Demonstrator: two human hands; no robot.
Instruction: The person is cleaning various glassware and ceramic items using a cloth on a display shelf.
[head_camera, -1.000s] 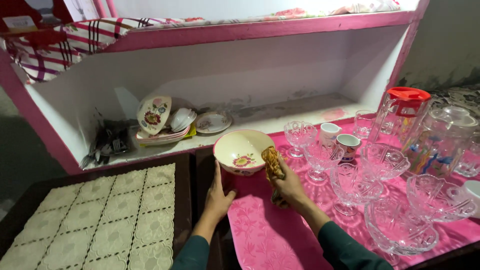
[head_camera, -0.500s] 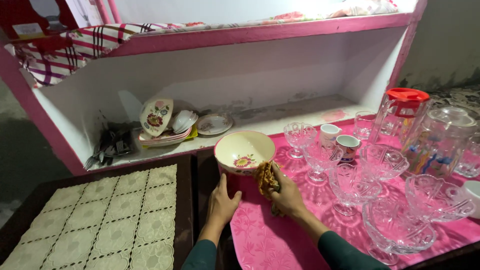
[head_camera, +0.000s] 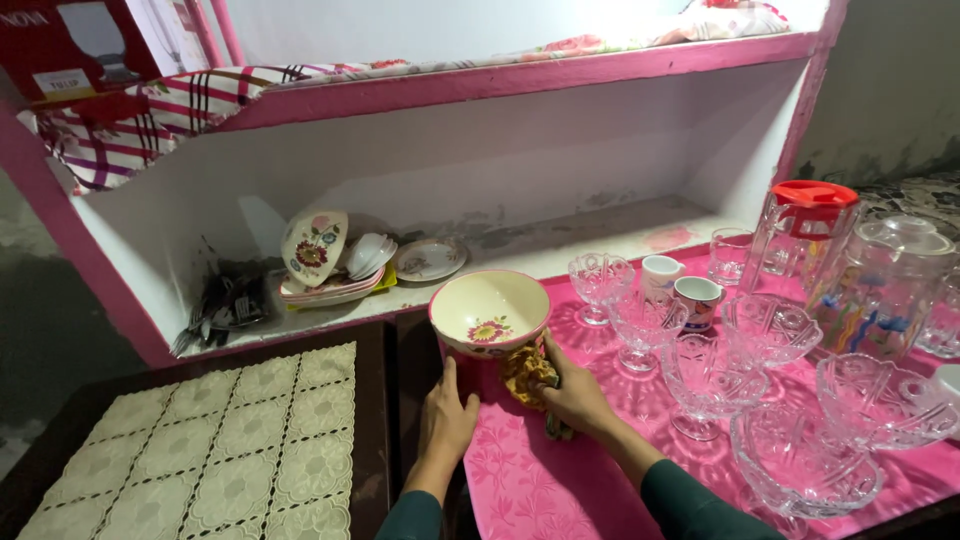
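A cream bowl (head_camera: 488, 310) with a pink rim and a flower inside stands on the pink patterned mat (head_camera: 530, 470). My left hand (head_camera: 447, 418) grips its lower left side. My right hand (head_camera: 570, 392) presses a crumpled yellow-brown cloth (head_camera: 527, 373) against the bowl's lower right outside, under the rim. Part of the cloth hangs down below my right palm.
Cut-glass goblets (head_camera: 700, 375) and glass bowls (head_camera: 800, 465) crowd the mat on the right, with two small mugs (head_camera: 695, 298), a red-lidded jug (head_camera: 800, 235) and a glass jar (head_camera: 880, 285). The white shelf (head_camera: 560, 245) holds stacked plates (head_camera: 330, 265) and dark cutlery (head_camera: 220, 305). A lace mat (head_camera: 200, 440) lies left.
My right hand has brought the cloth down from inside the bowl's rim to its lower outer side. My left hand has stayed on the bowl, which shifted slightly.
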